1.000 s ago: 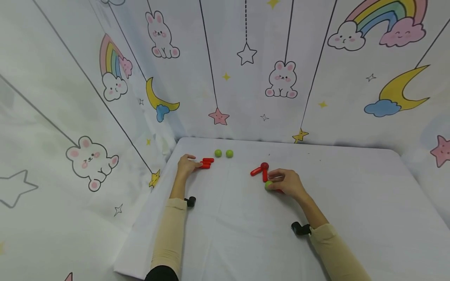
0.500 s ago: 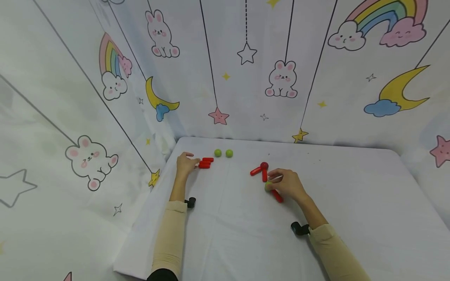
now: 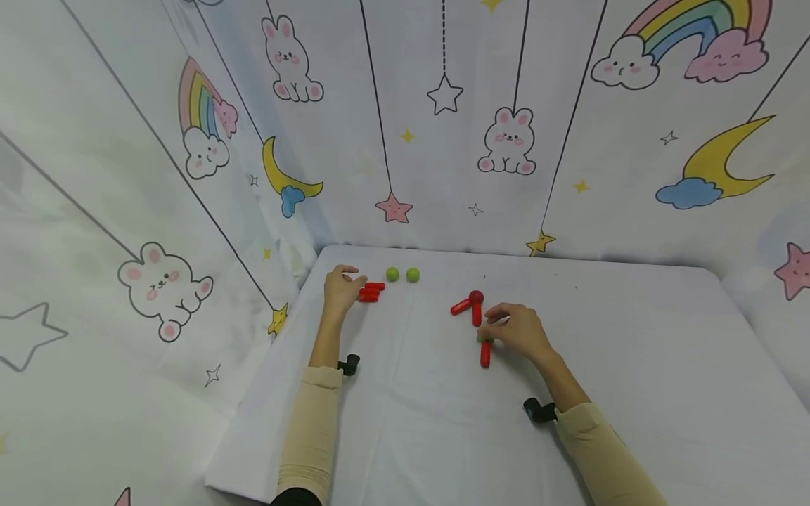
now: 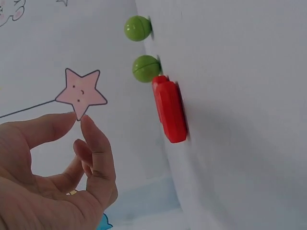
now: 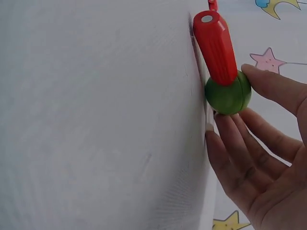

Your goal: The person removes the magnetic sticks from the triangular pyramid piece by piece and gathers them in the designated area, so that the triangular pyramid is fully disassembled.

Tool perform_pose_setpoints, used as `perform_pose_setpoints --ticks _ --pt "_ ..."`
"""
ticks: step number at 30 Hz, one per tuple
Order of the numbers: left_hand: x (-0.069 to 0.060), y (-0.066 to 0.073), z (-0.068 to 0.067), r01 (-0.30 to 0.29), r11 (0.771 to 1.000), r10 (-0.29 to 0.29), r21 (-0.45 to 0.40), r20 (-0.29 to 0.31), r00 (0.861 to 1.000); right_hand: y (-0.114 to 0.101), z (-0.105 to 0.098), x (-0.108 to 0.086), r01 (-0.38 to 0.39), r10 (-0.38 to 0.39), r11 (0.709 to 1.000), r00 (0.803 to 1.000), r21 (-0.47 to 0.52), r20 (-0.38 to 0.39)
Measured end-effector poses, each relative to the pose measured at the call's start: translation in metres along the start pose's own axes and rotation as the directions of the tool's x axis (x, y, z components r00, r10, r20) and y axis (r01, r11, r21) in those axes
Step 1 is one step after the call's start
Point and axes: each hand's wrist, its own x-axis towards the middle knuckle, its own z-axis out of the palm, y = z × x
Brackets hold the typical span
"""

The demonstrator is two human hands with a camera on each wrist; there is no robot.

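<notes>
On the white table [image 3: 418, 422] lie red rods [image 3: 485, 354] and balls [image 3: 413, 275].

Nothing can be read at this moment: no word, number or brand is made out on the red rods [image 3: 485, 354], none on the two green balls [image 3: 413, 275] near the far edge of the surface [image 3: 601, 365], none on the red ball [image 3: 476, 297]. Across the curtain [image 3: 342, 126], no lettering is seen; on the black wrist cameras [image 3: 538, 411], no marking can be made out.

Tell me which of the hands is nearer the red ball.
Right. The right hand is just right and nearside of the red ball; the left hand is farther off, leftward.
</notes>
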Motion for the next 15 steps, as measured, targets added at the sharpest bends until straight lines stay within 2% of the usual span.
perform_pose_setpoints --ticks 5,15 --pt "-0.007 0.010 0.007 -0.035 0.999 0.035 0.028 0.018 0.999 -0.001 0.001 0.001 -0.008 0.008 0.998 1.000 -0.064 -0.012" --pt "-0.019 0.022 0.024 -0.066 0.996 0.070 -0.051 0.073 0.995 -0.004 0.000 0.000 -0.024 0.023 0.996 1.000 -0.088 -0.012"
